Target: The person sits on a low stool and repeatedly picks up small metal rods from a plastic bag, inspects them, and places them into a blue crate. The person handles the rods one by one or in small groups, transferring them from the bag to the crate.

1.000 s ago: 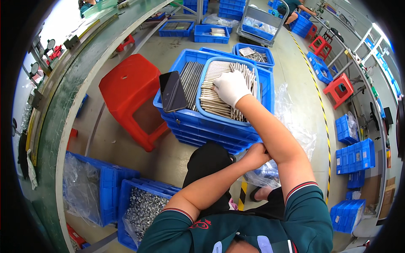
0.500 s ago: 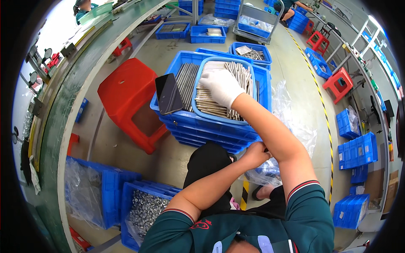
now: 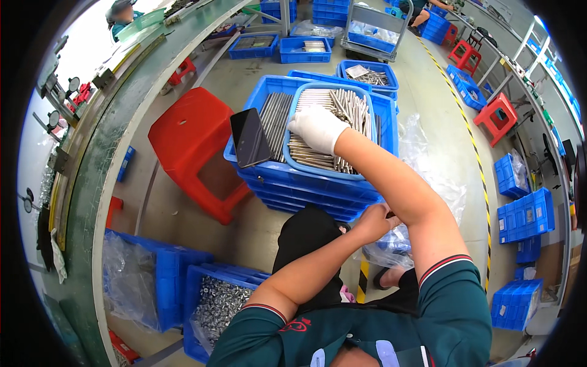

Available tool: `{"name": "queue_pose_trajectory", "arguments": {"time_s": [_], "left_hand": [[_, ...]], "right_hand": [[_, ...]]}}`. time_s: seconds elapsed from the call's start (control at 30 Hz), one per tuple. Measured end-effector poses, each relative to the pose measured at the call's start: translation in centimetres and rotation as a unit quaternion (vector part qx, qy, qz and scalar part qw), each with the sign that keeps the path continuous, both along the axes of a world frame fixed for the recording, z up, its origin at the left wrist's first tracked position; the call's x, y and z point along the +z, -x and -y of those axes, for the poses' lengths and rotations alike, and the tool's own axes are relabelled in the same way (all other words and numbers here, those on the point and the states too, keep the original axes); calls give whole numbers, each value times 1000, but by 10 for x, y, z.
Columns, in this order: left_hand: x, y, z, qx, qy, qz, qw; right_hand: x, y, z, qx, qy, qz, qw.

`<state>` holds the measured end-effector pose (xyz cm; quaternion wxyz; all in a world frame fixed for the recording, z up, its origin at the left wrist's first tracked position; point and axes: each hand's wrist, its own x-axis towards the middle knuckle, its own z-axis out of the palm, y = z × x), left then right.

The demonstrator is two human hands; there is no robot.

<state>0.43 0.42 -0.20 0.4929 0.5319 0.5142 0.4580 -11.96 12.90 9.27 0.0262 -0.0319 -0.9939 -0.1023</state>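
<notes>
One gloved right hand (image 3: pixel 318 129) covers metal rods (image 3: pixel 353 110), mostly aligned, presumably for compactness, in a tub (image 3: pixel 315 171); its grip and that of the left hand (image 3: pixel 375 224) are indeterminable.

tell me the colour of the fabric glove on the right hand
The fabric glove is white, clearest in the head view.

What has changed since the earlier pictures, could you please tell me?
The gloved right hand moved left across the metal rods toward the left side of the light-blue tray; whether it took or released any is hidden. The bare left hand, black phone and red stool stayed put.
</notes>
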Motion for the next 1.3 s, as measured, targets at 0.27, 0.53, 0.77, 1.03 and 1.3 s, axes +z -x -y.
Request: {"name": "queue_pose_trajectory", "arguments": {"time_s": [0.27, 0.53, 0.77, 1.03, 1.3], "left_hand": [[4, 3, -1, 6, -4, -10, 1000], [4, -1, 0, 4, -14, -16, 1000], [-5, -5, -4, -7, -23, 6, 1000], [6, -8, -5, -31, 41, -27, 998], [-6, -15, -7, -25, 57, 83, 995]], "right_hand": [[-13, -13, 3, 52, -54, -96, 993], [10, -20, 21, 89, 32, -36, 995], [-11, -32, 13, 126, 43, -100, 986], [6, -63, 0, 93, 108, -246, 959], [-31, -259, -84, -237, 151, -344, 896]]}}
